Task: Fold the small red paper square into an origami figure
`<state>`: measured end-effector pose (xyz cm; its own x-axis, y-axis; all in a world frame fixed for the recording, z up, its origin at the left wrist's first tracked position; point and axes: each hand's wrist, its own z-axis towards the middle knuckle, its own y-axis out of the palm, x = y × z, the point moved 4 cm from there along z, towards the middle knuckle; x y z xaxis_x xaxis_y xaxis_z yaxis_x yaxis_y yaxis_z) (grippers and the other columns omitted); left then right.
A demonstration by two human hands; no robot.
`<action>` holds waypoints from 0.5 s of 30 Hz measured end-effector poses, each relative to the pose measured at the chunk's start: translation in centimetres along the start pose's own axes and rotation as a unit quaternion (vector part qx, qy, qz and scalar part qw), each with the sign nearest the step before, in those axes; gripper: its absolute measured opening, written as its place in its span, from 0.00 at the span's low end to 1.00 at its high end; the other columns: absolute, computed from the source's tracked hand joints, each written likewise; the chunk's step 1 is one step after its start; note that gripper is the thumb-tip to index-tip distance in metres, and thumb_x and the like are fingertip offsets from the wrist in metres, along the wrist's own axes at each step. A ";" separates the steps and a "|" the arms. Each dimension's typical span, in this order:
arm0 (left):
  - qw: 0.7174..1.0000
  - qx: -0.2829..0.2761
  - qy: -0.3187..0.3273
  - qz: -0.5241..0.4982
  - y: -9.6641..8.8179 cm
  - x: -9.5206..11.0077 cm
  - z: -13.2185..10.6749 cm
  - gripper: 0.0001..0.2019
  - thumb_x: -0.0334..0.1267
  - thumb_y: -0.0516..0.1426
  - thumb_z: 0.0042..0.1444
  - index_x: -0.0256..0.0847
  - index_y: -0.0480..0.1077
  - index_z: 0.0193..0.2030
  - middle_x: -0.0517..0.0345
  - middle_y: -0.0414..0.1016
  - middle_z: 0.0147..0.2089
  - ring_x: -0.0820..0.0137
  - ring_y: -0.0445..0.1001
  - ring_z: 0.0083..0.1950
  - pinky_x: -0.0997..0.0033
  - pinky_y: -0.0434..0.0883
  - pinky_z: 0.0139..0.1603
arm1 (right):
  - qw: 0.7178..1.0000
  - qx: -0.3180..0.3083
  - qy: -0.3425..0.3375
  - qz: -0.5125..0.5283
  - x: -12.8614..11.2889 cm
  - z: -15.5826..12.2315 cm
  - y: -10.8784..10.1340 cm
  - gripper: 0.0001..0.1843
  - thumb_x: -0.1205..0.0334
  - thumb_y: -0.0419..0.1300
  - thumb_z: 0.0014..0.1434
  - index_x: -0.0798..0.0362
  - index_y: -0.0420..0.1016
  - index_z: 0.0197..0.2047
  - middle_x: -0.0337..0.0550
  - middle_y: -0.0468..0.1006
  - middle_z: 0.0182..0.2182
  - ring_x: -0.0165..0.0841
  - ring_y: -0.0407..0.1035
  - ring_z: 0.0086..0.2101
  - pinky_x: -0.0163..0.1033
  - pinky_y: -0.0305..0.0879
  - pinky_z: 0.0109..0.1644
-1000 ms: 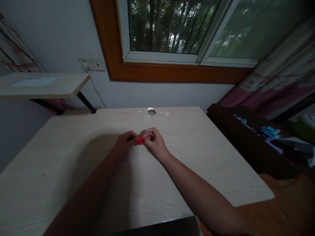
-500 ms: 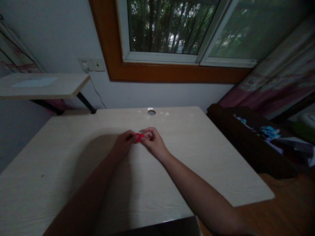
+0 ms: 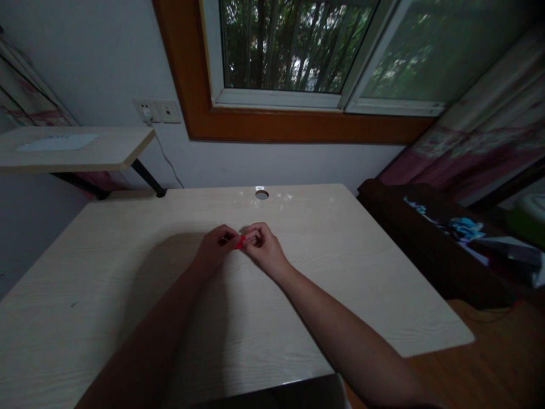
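Note:
A small red piece [image 3: 239, 243], perhaps folded paper, is pinched between my two hands over the middle of the desk. My left hand [image 3: 217, 245] grips its left side between thumb and fingers. From the other side, my right hand [image 3: 264, 245] has thumb and fingertips closed on it, its fingers curled. Fingers cover most of the piece, so its full shape is hidden.
The pale wooden desk [image 3: 340, 272] has a round cable hole [image 3: 261, 195] near its back edge. A raised shelf [image 3: 114, 149] on black legs stands at back left. A dark edge [image 3: 289, 393] shows at the front. A brown bench with various items [image 3: 426, 244] is on the right.
Less of the red piece shows now, as my fingers cover more of it. My left thumb has shifted slightly right and my hands are a little closer together.

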<state>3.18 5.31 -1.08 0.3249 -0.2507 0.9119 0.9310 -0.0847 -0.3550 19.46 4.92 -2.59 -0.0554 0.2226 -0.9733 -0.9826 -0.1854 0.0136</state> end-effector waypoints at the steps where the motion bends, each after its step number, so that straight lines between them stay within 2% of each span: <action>1: 1.000 0.001 0.001 0.002 0.0 -0.1 0.0 0.08 0.42 0.60 0.56 0.39 0.73 0.33 0.58 0.75 0.31 0.71 0.73 0.32 0.74 0.69 0.35 | 1.000 0.003 -0.002 -0.006 0.0 0.0 0.0 0.16 0.64 0.66 0.52 0.49 0.67 0.43 0.37 0.77 0.31 0.29 0.70 0.29 0.35 0.65 0.34; 8: 1.000 -0.012 0.015 0.016 0.0 -0.4 0.0 0.08 0.40 0.58 0.57 0.38 0.73 0.32 0.59 0.73 0.29 0.73 0.70 0.31 0.75 0.65 0.34 | 0.999 0.050 -0.009 0.011 0.4 0.1 -0.5 0.17 0.65 0.65 0.52 0.49 0.66 0.44 0.37 0.78 0.32 0.30 0.73 0.31 0.37 0.69 0.38; 15: 0.999 -0.026 0.023 0.032 0.1 -0.2 -0.1 0.09 0.41 0.57 0.58 0.38 0.72 0.32 0.60 0.73 0.29 0.72 0.69 0.31 0.74 0.65 0.33 | 0.999 0.037 -0.007 0.009 0.0 0.1 -0.4 0.16 0.65 0.65 0.52 0.49 0.66 0.44 0.37 0.77 0.32 0.30 0.73 0.31 0.38 0.69 0.38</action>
<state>3.19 5.21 -1.28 0.3750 -0.3016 0.8766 0.8982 -0.1157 -0.4241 19.83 5.11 -2.59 -0.0750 0.2335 -0.9695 -0.9918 -0.1183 0.0482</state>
